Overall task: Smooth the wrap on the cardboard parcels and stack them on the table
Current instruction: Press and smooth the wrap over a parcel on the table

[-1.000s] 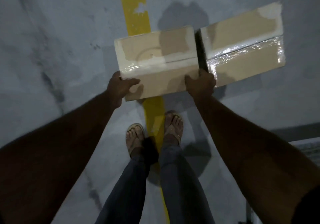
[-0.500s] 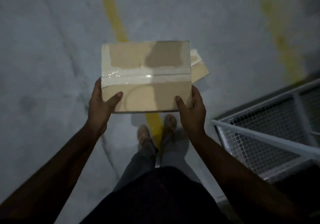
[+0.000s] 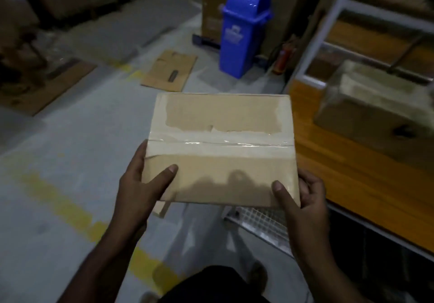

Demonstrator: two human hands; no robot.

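Above a grey warehouse floor [image 3: 58, 162], a person held a flat cardboard parcel [image 3: 220, 148] level at waist height beside a wooden table [image 3: 340, 173]. Glossy clear wrap [image 3: 218, 139] banded its middle, with pale torn patches along the top. Left hand [image 3: 138, 190] and right hand [image 3: 303, 199] gripped the near corners, thumbs on top. Another wrapped parcel [image 3: 375, 105] sat on the table; a blue bin [image 3: 244, 28] stood beyond.

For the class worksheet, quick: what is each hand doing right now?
Left hand: grips the wrapped cardboard parcel.
Right hand: grips the same parcel.
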